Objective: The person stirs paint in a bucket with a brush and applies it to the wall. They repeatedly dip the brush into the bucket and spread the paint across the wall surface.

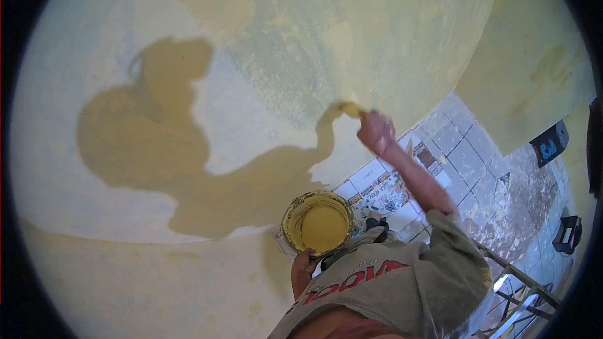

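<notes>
My right hand (377,133) is raised to the wall, its fingers closed round a paintbrush (350,110) whose yellow bristles touch or nearly touch the painted surface. The handle is hidden in my fist. Low in front of my body, my left hand (304,262) grips the near rim of a paint bucket (324,226). Yellow paint lies inside it, and its rim and inner wall are smeared with the same colour. The wall (276,69) shows patchy yellow over paler, bluish areas, with my shadow cast across it.
Tiles (465,150) and a paint-spattered brown patch (502,213) cover the floor below. A metal ladder (527,289) stands at lower right. Beyond it are a black box-like object (567,234) and a dark panel with blue marking (549,144). A printed white sheet (383,193) lies behind the bucket.
</notes>
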Motion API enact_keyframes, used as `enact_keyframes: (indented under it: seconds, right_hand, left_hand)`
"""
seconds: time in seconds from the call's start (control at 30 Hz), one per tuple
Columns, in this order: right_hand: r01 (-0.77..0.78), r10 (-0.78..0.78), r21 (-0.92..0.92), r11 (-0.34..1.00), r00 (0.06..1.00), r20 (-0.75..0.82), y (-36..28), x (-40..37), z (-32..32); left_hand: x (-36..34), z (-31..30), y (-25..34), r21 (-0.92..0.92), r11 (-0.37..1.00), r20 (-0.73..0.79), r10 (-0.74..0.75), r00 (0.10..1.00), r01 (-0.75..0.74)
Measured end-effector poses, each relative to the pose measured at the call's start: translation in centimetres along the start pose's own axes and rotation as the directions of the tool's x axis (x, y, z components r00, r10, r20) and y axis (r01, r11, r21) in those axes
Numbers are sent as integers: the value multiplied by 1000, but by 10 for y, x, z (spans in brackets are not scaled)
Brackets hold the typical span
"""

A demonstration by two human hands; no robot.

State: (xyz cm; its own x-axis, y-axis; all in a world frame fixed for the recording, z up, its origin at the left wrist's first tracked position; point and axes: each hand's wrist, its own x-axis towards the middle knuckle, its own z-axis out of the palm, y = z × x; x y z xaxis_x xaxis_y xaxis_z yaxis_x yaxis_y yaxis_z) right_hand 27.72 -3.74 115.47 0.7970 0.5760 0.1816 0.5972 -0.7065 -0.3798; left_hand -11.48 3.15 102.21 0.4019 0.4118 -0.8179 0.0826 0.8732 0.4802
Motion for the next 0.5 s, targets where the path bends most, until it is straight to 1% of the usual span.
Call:
enact_keyframes:
  seconds: [0.03, 0.07, 0.1, 0.13, 0.2, 0.23, 0.27, 0.3, 0.33, 0.4, 0.43, 0.47, 0.5]
  right_hand:
    - [86, -85, 1, 996, 990, -114, -4, 19, -24]
    - [43, -45, -40, 998, 998, -47, -18, 39, -73]
    - [92, -97, -82, 992, 994, -52, -35, 51, -124]
    - [146, -162, -145, 979, 981, -108, -39, 66, -155]
    - [151, -179, -113, 982, 937, -299, -70, 60, -228]
    - [151, -183, -127, 980, 934, -307, -76, 61, -241]
    - [164, -208, -132, 978, 852, -480, -80, 60, -250]
    - [177, -226, -142, 974, 737, -637, -82, 60, -258]
    - [176, -235, -156, 972, 729, -643, -79, 60, -253]
    - [89, -216, -225, 970, 740, -637, -58, 60, -199]
    - [78, -199, -248, 966, 836, -512, -35, 59, -157]
    - [55, -149, -212, 976, 876, -458, -18, 47, -114]
    - [48, -126, -243, 969, 940, -316, 3, 29, -73]
  left_hand:
    - [-2, 2, 0, -8, 1000, 1, -11, 1000, 11]
    - [-5, 5, 1, -15, 1000, -52, -28, 998, 28]
    - [-8, 4, 2, -20, 999, -102, -45, 994, 43]
    - [-11, 0, 0, -24, 998, -100, -59, 993, 57]
    - [-6, -2, 2, -9, 994, -113, -113, 987, 112]
    - [-1, -1, 3, -3, 992, -109, -128, 986, 128]
    - [-1, -2, 1, -70, 992, -88, -107, 990, 101]
    - [0, 0, 1, -136, 988, -65, -84, 994, 74]
    - [-1, 0, 1, -137, 988, -48, -83, 995, 76]
    - [-20, 13, 12, -69, 996, -66, -56, 996, 51]
    - [-20, 19, 14, -73, 996, -49, -53, 997, 50]
    - [-22, 21, 12, -81, 995, -104, -73, 992, 65]
    - [-24, 21, 14, -83, 994, -166, -88, 982, 75]
